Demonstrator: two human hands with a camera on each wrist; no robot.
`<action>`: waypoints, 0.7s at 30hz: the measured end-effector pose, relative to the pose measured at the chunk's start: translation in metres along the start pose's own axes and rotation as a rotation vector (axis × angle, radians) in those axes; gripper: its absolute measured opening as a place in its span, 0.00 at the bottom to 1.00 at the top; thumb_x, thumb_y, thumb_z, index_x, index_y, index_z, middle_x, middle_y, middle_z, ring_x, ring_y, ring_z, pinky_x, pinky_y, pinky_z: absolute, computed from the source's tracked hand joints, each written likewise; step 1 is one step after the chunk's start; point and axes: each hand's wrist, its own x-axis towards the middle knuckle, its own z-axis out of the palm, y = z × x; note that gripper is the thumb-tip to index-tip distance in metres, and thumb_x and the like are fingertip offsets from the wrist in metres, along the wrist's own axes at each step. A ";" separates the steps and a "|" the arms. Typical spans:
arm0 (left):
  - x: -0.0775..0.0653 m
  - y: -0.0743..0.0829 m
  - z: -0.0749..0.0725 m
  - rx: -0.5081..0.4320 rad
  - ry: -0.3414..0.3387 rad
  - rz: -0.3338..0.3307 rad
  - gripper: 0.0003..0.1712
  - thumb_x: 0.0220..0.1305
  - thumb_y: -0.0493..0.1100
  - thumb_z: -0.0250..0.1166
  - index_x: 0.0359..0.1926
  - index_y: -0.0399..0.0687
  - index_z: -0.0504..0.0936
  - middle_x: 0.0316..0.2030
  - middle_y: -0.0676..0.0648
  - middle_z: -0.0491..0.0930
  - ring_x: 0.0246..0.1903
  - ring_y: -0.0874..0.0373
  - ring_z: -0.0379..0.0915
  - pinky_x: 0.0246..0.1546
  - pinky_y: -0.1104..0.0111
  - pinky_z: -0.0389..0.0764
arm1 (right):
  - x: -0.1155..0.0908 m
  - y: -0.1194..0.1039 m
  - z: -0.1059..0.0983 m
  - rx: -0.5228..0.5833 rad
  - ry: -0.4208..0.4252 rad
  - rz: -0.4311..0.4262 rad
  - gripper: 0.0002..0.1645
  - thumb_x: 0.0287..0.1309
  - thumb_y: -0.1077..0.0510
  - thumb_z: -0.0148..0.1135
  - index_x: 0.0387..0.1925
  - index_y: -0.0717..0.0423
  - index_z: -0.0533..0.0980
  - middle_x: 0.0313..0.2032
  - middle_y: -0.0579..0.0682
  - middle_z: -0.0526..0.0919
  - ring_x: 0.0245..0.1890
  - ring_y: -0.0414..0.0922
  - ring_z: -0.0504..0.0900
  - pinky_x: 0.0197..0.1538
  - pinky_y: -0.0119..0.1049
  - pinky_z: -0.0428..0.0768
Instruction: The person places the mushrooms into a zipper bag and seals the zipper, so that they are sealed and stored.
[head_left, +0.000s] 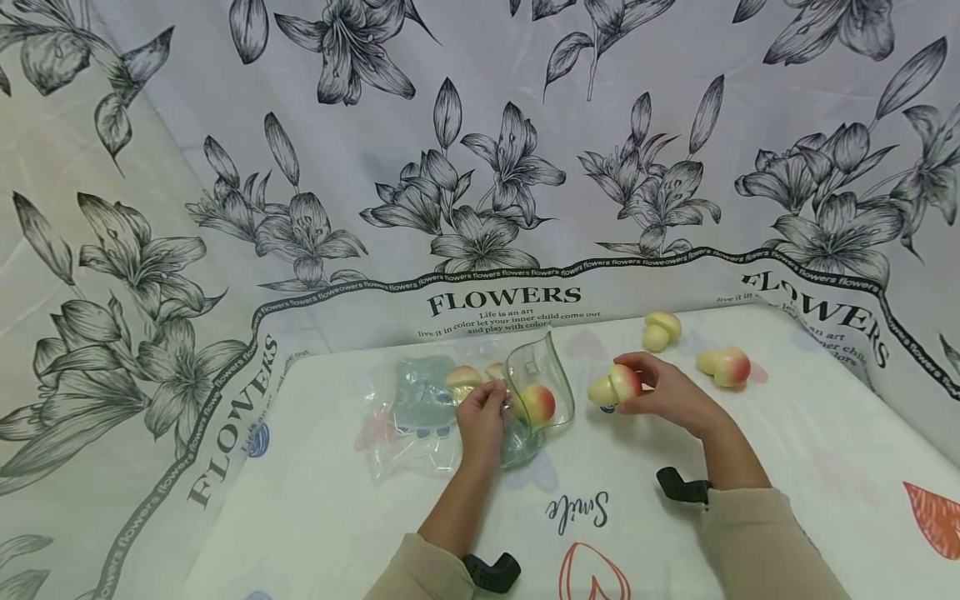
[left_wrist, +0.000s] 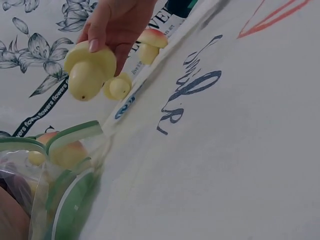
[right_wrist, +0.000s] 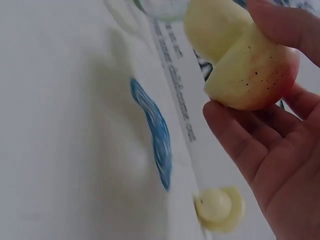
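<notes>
My right hand (head_left: 663, 393) holds a yellow toy mushroom (head_left: 603, 390) with a reddish cap, thumb on one side and fingers on the other. In the right wrist view, dark specks dot the cap of this mushroom (right_wrist: 255, 75). My left hand (head_left: 482, 421) pinches the edge of a clear plastic zip bag (head_left: 558, 358), whose green-edged mouth gapes toward the right hand. Inside the bag lies a red-and-yellow mushroom (head_left: 538, 403). More mushrooms (head_left: 463, 379) show through plastic left of the left hand, beside a blue-green piece (head_left: 422, 392) under clear film.
Right of my right hand, a yellow mushroom (head_left: 662, 331) and a red-capped mushroom (head_left: 726, 367) lie on the white printed cloth (head_left: 300, 500). A flower-patterned curtain (head_left: 510, 225) rises behind the table. Black wrist mounts (head_left: 493, 573) sit by both sleeves.
</notes>
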 end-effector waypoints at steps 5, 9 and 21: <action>0.008 -0.015 0.000 -0.003 0.007 0.010 0.09 0.65 0.36 0.64 0.38 0.31 0.82 0.26 0.49 0.81 0.25 0.63 0.76 0.24 0.76 0.75 | 0.008 -0.009 0.027 0.018 -0.028 -0.037 0.42 0.41 0.58 0.80 0.60 0.52 0.70 0.50 0.54 0.79 0.46 0.48 0.78 0.45 0.33 0.79; 0.006 -0.015 0.001 -0.004 -0.001 0.018 0.07 0.64 0.35 0.64 0.36 0.33 0.83 0.25 0.51 0.81 0.24 0.64 0.76 0.23 0.77 0.75 | 0.011 -0.013 0.042 -0.003 -0.028 -0.054 0.43 0.42 0.58 0.80 0.61 0.53 0.69 0.51 0.54 0.79 0.48 0.48 0.78 0.46 0.33 0.79; 0.005 -0.015 0.003 -0.012 -0.001 0.013 0.06 0.64 0.35 0.64 0.35 0.34 0.83 0.25 0.51 0.80 0.23 0.64 0.74 0.22 0.78 0.74 | 0.016 -0.021 0.067 -0.086 0.081 -0.052 0.44 0.41 0.61 0.78 0.62 0.56 0.69 0.57 0.57 0.76 0.50 0.52 0.78 0.50 0.40 0.78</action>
